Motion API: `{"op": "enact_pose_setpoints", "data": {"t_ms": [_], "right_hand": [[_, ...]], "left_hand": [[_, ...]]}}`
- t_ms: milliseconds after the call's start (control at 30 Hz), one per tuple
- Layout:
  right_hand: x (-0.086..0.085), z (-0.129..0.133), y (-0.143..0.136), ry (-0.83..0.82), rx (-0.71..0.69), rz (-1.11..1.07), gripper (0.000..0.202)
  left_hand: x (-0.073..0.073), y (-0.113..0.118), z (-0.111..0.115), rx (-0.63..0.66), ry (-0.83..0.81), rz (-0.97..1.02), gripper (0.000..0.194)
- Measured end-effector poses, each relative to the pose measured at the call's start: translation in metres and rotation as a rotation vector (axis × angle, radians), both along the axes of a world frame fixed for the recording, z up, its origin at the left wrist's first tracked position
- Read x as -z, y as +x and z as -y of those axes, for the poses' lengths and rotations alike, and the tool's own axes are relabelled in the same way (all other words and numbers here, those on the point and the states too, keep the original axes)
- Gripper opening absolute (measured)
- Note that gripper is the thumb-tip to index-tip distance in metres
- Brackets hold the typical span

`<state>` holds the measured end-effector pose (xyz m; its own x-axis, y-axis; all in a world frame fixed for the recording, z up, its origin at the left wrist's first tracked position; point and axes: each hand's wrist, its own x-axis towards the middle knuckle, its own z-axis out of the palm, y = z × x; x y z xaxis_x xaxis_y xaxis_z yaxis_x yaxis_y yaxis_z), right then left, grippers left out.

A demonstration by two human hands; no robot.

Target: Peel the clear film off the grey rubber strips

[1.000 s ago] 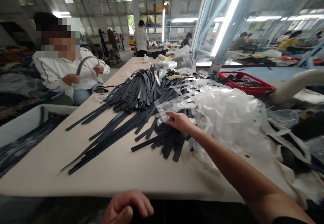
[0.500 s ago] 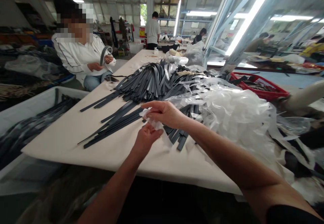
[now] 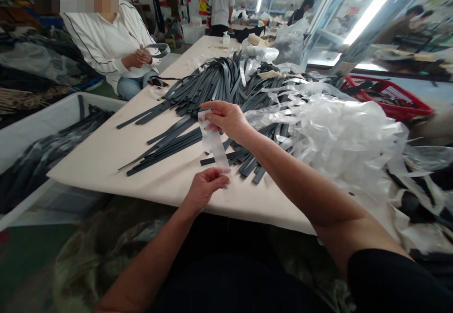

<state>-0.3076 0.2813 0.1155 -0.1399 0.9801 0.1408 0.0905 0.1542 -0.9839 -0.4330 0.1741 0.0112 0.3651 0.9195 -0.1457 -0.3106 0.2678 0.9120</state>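
A translucent plastic strip stretches between my two hands above the table. My right hand pinches its upper end between thumb and fingers. Lower down, near the table's front edge, my left hand pinches the other end. Dark grey flat strips lie on the table just left of the plastic strip, and a large heap of them is behind my right hand. To the right of my right forearm is a pile of clear plastic strips.
The pale table narrows to a corner at left. Beside it stands a white bin of dark strips. A seated person holds a grey loop. A red basket stands at right.
The hands have moved apart, so the plastic strip, bunched between them before, now hangs stretched out. The view has tilted downward. The seated person's hands have come together.
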Motion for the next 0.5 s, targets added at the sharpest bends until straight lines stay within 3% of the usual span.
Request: {"op": "enact_pose_setpoints", "data": {"t_ms": [267,367,433,500], "right_hand": [[0.010,-0.002,-0.012,0.068,-0.087,0.041,0.028],[0.019,-0.001,-0.011,0.143,-0.121,0.096,0.036],[0.025,0.002,0.002,0.209,-0.101,0.145,0.042],[0.030,0.010,0.027,0.266,-0.056,0.226,0.041]], "left_hand": [[-0.001,-0.004,0.011,0.215,-0.022,-0.208,0.025],[-0.006,-0.018,0.013,0.315,-0.017,-0.301,0.023],[-0.016,-0.050,0.009,0.252,-0.063,-0.302,0.024],[-0.031,-0.097,-0.004,-0.008,-0.103,-0.255,0.028]]}}
